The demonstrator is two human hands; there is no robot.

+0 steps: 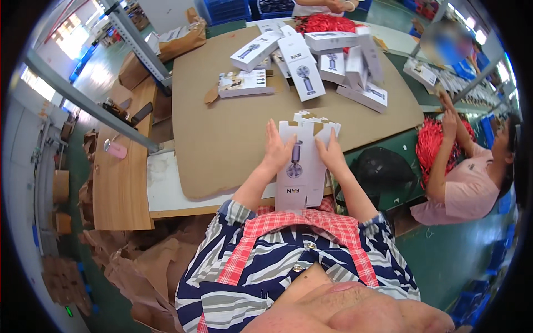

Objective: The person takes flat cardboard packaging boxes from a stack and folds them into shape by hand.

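Between my hands is a small bundle of flattened white cartons [294, 177], their upper flaps fanned out and a purple handheld fan printed on the front one. My left hand [277, 149] grips the left side, thumb on the front and fingers along the edge. On the opposite edge my right hand [333, 154] holds the bundle the same way. The cartons' lower end reaches the table's near edge by my apron. Beyond them lies a heap of made-up fan boxes [303, 69]. An open-ended box [244, 83] lies left of the heap, brown flaps spread.
Brown cardboard [222, 144] covers the table. Red shredded filler [325, 23] sits behind the boxes. A black bag [383, 171] lies at right, where a co-worker [466, 177] handles a box. A pink can [115, 148] and a phone [142, 113] rest on the wooden side table.
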